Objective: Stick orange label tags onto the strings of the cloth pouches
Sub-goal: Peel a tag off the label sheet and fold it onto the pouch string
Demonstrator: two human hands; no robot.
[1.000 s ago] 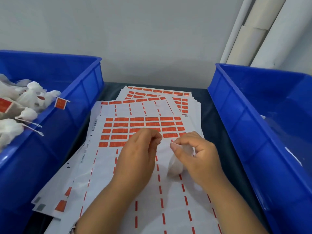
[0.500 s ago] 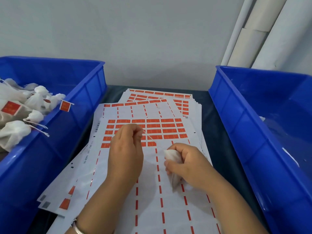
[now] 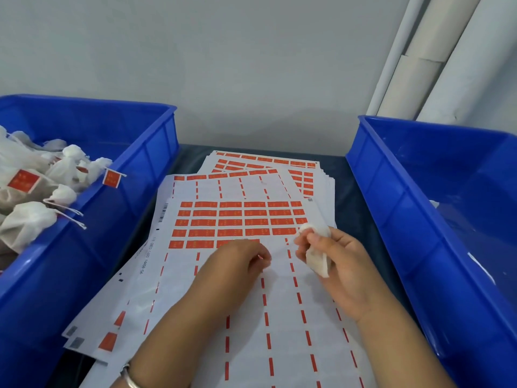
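From my head camera: my right hand (image 3: pixel 340 264) grips a white cloth pouch (image 3: pixel 317 256) above the top label sheet (image 3: pixel 279 317). My left hand (image 3: pixel 237 261) has its fingers curled together, perhaps pinching an orange tag. Sheet-edge print reads roughly "0802-1600"; the label writing is too blurred to read.

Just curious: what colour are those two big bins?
Both bins are bright blue, seen from the head camera.
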